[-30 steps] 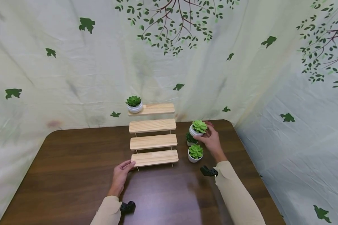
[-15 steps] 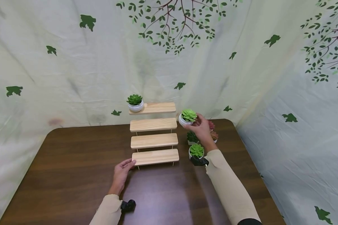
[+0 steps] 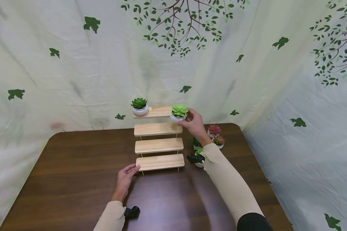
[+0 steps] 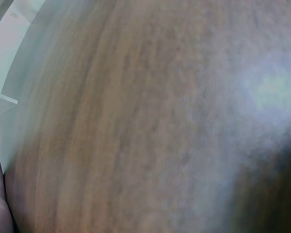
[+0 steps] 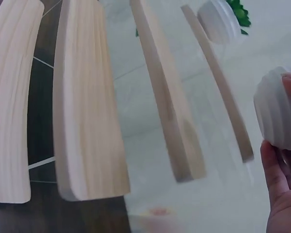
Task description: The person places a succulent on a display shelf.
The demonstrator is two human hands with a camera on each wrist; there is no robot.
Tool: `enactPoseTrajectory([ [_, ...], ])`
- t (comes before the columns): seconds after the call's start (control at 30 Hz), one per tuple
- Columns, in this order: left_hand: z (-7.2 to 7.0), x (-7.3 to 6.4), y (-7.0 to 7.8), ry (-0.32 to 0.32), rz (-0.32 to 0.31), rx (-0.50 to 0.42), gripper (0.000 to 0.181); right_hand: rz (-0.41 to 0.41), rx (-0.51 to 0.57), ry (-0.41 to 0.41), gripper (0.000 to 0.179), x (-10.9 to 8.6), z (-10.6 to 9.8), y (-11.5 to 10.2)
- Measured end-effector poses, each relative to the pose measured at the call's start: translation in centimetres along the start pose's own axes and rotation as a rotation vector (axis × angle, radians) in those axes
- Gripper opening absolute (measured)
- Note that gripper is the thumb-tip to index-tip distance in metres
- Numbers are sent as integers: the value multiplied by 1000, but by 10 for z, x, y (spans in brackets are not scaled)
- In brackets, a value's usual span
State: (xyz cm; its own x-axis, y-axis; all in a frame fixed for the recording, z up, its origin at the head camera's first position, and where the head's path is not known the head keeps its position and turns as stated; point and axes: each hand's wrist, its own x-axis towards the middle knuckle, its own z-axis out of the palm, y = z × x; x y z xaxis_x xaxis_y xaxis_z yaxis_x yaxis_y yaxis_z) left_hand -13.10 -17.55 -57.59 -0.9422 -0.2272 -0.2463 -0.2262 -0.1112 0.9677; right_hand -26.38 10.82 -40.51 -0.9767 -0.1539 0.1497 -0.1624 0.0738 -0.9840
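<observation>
Pot [image 3: 177, 118] pinched in your right hand [image 3: 194, 123] could knock the top board [image 3: 160, 112] beside it if swung low; your left hand [image 3: 125, 179] pinches the bottom board [image 3: 161, 162].

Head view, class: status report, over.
Right hand holds plant near top shelf, right side. Left hand grips bottom shelf. Darker plant occupies top shelf's left end.

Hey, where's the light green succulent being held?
In the head view, the light green succulent is in the right hand, near the right end of the top shelf.
</observation>
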Motion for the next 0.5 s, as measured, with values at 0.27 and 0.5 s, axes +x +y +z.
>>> enactPoseTrajectory([
  [0.27,-2,1,-1,8,-3,7,48,12,-51,-57,66,19,19,-9],
  [0.5,-2,2,-4,9,-17,16,48,49,-63,-68,66,36,36,-10],
])
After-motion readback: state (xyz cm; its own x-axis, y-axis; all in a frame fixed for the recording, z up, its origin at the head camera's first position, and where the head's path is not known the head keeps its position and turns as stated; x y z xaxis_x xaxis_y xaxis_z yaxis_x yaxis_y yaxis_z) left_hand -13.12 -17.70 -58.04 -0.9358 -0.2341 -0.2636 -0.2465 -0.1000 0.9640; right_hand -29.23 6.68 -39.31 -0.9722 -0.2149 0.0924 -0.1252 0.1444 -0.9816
